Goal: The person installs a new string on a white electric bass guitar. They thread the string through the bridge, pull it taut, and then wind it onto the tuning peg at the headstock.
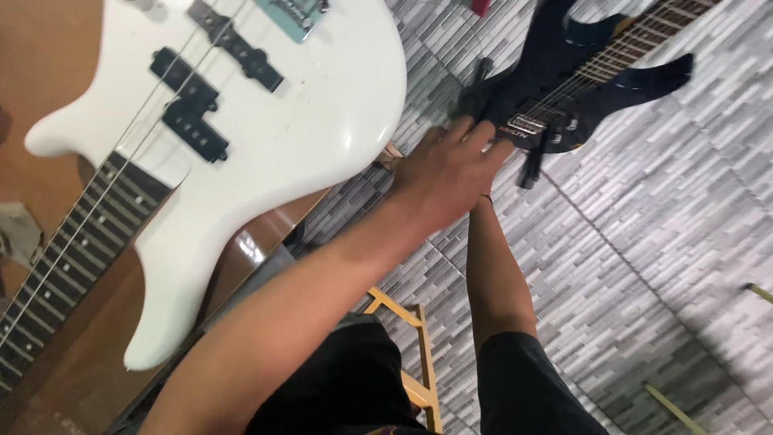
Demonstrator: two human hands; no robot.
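A black electric guitar (580, 80) hangs over the grey tiled floor (644, 266), its neck running to the upper right. The left hand (447, 173) reaches to the edge of its body, fingers spread against it; whether they grip cannot be told. The right hand is hidden behind the left. A white bass guitar (266, 137) lies on a brown table (48, 72) to the left.

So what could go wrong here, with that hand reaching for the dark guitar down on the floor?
The white bass overhangs the edge of the brown table, beside the reaching arm, so a bump might tip it off. The dark guitar lies on hard tiled floor, so a slip from the hand could chip it.
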